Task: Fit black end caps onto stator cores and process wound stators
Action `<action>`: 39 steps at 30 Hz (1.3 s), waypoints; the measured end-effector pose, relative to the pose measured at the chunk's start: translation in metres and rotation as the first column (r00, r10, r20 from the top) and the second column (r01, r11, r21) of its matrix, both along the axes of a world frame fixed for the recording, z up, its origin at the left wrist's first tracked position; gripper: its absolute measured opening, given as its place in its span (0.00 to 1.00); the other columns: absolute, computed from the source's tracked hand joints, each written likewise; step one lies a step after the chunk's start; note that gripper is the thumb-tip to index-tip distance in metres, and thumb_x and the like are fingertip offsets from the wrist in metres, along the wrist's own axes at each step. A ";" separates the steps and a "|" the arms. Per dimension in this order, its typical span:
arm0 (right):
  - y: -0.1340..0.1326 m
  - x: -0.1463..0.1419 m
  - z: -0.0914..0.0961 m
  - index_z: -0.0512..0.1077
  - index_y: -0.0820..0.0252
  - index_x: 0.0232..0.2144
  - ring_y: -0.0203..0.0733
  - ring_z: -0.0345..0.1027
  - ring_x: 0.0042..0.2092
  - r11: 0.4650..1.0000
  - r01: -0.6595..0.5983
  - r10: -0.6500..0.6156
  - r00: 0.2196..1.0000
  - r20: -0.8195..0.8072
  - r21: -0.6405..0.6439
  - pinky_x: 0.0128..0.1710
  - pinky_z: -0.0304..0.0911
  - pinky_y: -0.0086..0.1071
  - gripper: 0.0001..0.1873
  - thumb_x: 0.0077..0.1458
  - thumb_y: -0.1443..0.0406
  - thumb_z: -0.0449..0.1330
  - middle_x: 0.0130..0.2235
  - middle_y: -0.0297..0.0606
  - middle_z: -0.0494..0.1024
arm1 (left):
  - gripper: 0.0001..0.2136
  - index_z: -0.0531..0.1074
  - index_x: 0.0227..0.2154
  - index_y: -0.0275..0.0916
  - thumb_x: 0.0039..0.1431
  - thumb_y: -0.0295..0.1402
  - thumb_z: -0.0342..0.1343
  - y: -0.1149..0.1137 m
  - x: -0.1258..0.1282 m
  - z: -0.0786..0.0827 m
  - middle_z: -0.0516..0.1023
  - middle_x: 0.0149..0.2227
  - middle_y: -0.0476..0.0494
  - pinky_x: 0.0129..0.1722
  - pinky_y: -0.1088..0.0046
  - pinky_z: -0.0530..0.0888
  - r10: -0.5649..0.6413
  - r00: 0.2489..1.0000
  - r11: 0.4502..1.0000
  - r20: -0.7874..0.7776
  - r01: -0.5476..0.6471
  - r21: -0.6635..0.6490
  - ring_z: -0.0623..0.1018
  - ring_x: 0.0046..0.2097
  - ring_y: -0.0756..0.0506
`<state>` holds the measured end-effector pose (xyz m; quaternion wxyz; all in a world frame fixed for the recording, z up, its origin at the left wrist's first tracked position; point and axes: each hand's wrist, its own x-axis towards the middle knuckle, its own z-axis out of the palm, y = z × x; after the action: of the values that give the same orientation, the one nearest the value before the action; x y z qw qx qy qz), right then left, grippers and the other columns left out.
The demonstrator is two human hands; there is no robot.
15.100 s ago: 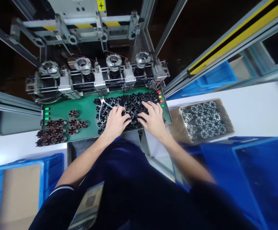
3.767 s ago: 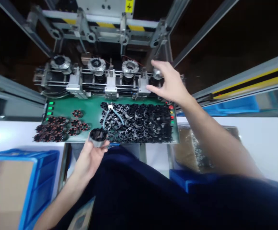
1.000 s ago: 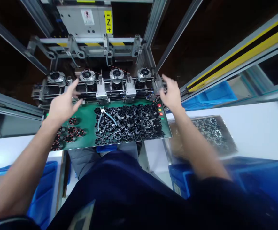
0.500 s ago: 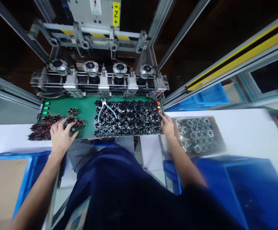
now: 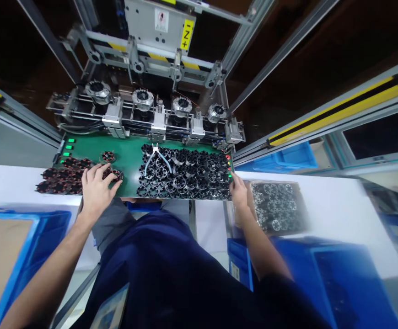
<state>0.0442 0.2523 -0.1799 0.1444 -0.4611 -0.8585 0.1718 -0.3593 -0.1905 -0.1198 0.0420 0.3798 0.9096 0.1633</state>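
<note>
My left hand (image 5: 98,187) lies over a group of copper-wound motor stators (image 5: 58,180) at the left end of the green work surface (image 5: 128,157). Its fingers are spread, with thumb and index finger beside the group's rightmost stator (image 5: 117,175). A single wound stator (image 5: 108,156) sits just beyond the fingertips. At the right edge, my right hand (image 5: 239,192) holds nothing that shows; its fingertips are close to a green button (image 5: 230,174), and contact is unclear. Between the hands stand rows of black-and-silver stator cores (image 5: 185,171) without copper, with blue-handled pliers (image 5: 156,150) on top.
Behind the work surface, a winding machine holds several stators in metal fixtures (image 5: 181,106). Green buttons (image 5: 69,147) line the left edge. On the right table is a tray of silver cores (image 5: 276,205). Blue bins (image 5: 339,269) stand low right, another bin (image 5: 53,228) low left.
The camera view has shifted and tilted. My left hand has drawn closer to the wound stators, which now sit tighter together under it. My right hand stays by the buttons, slightly lower, uncovering a green one.
</note>
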 end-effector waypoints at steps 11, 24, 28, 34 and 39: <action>-0.073 -0.084 0.125 0.88 0.50 0.57 0.63 0.88 0.50 0.975 0.015 0.006 0.995 -0.095 0.223 0.57 0.85 0.60 0.28 0.80 0.47 0.52 0.52 0.56 0.89 | 0.12 0.78 0.41 0.43 0.73 0.44 0.70 -0.066 0.098 0.022 0.84 0.44 0.44 0.51 0.62 0.80 0.046 0.850 0.741 0.525 -0.381 0.553 0.84 0.47 0.41; -0.164 -0.317 0.089 0.82 0.62 0.57 0.48 0.83 0.59 0.966 -0.225 0.247 0.946 0.209 -0.126 0.65 0.81 0.51 0.20 0.77 0.52 0.71 0.58 0.45 0.86 | 0.07 0.79 0.40 0.41 0.73 0.34 0.71 -0.116 0.090 0.049 0.85 0.48 0.43 0.52 0.69 0.80 -0.176 0.833 0.701 0.525 -0.268 0.661 0.85 0.50 0.44; -0.176 -0.295 0.102 0.81 0.61 0.52 0.51 0.80 0.60 0.974 -0.207 0.209 0.978 0.013 -0.090 0.69 0.75 0.53 0.16 0.79 0.54 0.67 0.55 0.46 0.86 | 0.04 0.81 0.42 0.42 0.75 0.31 0.70 -0.128 0.075 0.058 0.84 0.46 0.45 0.53 0.70 0.79 -0.185 0.868 0.719 0.460 -0.200 0.666 0.84 0.49 0.46; -0.212 -0.229 0.142 0.70 0.52 0.55 0.46 0.74 0.47 0.962 -0.259 0.192 0.869 -0.456 -0.089 0.57 0.74 0.43 0.26 0.80 0.41 0.47 0.46 0.41 0.77 | 0.05 0.81 0.42 0.42 0.73 0.30 0.73 -0.115 0.080 0.104 0.83 0.51 0.42 0.53 0.70 0.79 -0.238 0.929 0.664 0.284 -0.057 0.745 0.83 0.52 0.45; -0.268 -0.174 0.170 0.66 0.47 0.50 0.40 0.59 0.34 0.795 -0.528 0.198 0.691 -0.695 -0.298 0.35 0.66 0.34 0.33 0.71 0.29 0.55 0.39 0.32 0.61 | 0.09 0.76 0.41 0.40 0.71 0.30 0.72 -0.087 0.101 0.142 0.84 0.58 0.36 0.56 0.66 0.82 -0.257 0.952 0.647 0.167 0.042 0.762 0.85 0.57 0.42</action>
<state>-0.1296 -0.0158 -0.0101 0.2676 -0.2105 -0.7644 0.5475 -0.2587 -0.2780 0.0223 0.0139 0.4126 0.7123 0.5676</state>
